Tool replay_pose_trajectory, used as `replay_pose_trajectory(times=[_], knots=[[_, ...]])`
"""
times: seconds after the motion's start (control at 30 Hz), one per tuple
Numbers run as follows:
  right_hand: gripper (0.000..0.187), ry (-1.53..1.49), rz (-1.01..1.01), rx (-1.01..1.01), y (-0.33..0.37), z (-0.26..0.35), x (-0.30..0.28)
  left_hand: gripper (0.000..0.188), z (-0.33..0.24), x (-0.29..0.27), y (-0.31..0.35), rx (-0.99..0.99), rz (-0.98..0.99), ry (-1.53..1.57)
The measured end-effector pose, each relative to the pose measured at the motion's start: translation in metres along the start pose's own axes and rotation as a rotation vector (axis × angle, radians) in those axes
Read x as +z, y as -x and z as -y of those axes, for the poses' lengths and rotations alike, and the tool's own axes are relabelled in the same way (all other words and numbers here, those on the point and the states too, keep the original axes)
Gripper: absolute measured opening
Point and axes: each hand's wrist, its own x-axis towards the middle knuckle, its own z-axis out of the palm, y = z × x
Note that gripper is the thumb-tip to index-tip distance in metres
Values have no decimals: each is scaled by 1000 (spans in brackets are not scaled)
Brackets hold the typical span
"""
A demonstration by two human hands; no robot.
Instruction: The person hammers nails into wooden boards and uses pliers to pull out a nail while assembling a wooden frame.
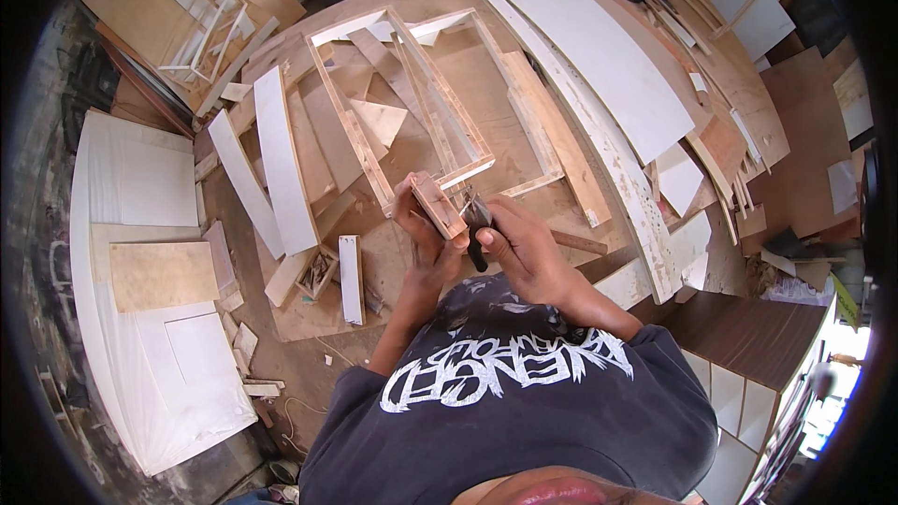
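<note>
My left hand (426, 241) is closed around a short brown wooden block (437, 206), holding it tilted in front of my chest. In my right hand (526, 251) is a pair of pliers (478, 213) with dark handles; its metal end lies against or very near the right side of the block. What the jaws grip, if anything, is too small to make out. Just beyond both hands, a rectangular wooden frame (367, 148) with a white near end rests on the work table (500, 168). A second wooden frame (536, 142) lies beside it on the right.
Long white boards (589, 47) cover the table's right part. To the left are white-faced strips (282, 159) and a small upright-looking white piece (351, 281). A plastic-covered white panel (187, 374) stands far left, and a brown-topped cabinet (748, 337) is at the lower right.
</note>
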Motion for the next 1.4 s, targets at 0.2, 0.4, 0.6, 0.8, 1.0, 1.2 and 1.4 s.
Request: replay_pose_trajectory(times=[0.2, 0.4, 0.6, 0.8, 1.0, 1.2, 1.4], knots=[[37, -236, -129, 198, 9, -21, 18, 106, -8, 7, -1, -23, 38, -16], [44, -946, -51, 563, 11, -37, 0, 109, 13, -9, 16, -93, 70, 71], [67, -1459, -119, 824, 19, -28, -5, 104, 11, -9, 19, -143, 29, 45], [56, -1652, -37, 905, 39, -59, 16, 102, 16, -8, 19, -89, -16, -2], [58, -1339, 44, 710, 26, -31, -4, 105, 18, -14, 22, -121, -21, -16], [47, -359, 1, 246, 18, -27, 2, 113, 9, -16, 24, -124, 165, 59], [39, -48, -79, 120, 16, -15, 7, 117, 3, -20, 29, -169, 167, 139]])
